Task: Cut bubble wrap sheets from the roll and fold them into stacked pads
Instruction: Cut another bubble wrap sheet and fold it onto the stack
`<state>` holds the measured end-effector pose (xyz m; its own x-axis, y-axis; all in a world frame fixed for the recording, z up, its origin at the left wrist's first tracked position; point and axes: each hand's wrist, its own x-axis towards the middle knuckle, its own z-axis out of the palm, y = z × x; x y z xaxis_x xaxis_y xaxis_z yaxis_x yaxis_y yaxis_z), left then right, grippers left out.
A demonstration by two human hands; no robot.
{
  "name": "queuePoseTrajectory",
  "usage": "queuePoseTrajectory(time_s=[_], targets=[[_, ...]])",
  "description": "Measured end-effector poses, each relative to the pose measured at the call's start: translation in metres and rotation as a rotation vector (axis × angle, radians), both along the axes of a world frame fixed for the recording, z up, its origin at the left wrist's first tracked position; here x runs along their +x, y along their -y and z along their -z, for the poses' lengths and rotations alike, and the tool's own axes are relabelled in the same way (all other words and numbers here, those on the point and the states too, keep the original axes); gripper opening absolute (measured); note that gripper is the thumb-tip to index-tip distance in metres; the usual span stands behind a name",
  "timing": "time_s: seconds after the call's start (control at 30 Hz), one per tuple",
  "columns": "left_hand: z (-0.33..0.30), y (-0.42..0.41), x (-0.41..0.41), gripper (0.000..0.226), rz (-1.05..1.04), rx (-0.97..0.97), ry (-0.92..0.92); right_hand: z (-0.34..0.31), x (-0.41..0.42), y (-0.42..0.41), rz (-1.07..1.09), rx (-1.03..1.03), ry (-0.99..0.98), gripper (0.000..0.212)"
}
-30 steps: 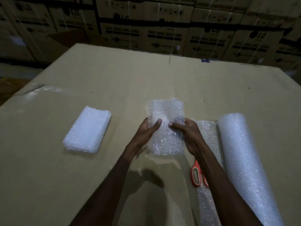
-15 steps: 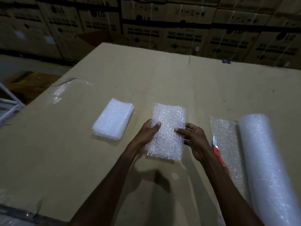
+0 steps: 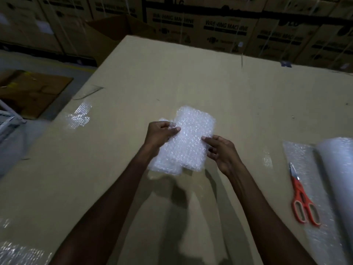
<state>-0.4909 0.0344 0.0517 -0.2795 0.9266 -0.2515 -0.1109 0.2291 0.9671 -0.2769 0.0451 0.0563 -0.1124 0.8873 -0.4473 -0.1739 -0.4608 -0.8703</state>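
Head view: your left hand [image 3: 162, 134] and right hand [image 3: 221, 152] each grip a side edge of one folded pad [image 3: 193, 138], thumbs on top, hands apart with the pad between them. That pad sits over a second pad [image 3: 166, 165], whose left and near edges show beneath it. Well right of the pads, orange scissors [image 3: 303, 203] lie on loose bubble wrap [image 3: 298, 153], just beside the roll [image 3: 338, 169]. Everything rests on a cardboard surface [image 3: 172, 83].
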Motion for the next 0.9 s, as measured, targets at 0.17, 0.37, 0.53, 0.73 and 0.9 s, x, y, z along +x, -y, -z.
queuePoseTrajectory(time_s=[0.17,0.37,0.53,0.73,0.9], targets=[[0.012,-0.012,-0.042,0.021,-0.005,-0.051,-0.053,0.01,-0.045,-0.011,0.041,-0.014,0.066,0.03],[0.042,-0.008,-0.059,0.011,-0.033,-0.127,-0.166,0.03,-0.067,-0.01,0.069,0.057,0.274,0.023],[0.048,-0.001,-0.061,0.012,-0.058,-0.12,-0.356,0.046,-0.074,-0.009,0.044,0.12,0.421,0.028],[0.044,0.009,-0.055,0.064,0.016,-0.024,-0.696,0.037,-0.076,-0.003,0.094,0.407,0.858,0.046],[0.057,0.013,-0.044,0.06,0.284,0.177,-0.948,0.051,-0.094,0.011,-0.103,0.731,0.998,0.048]])
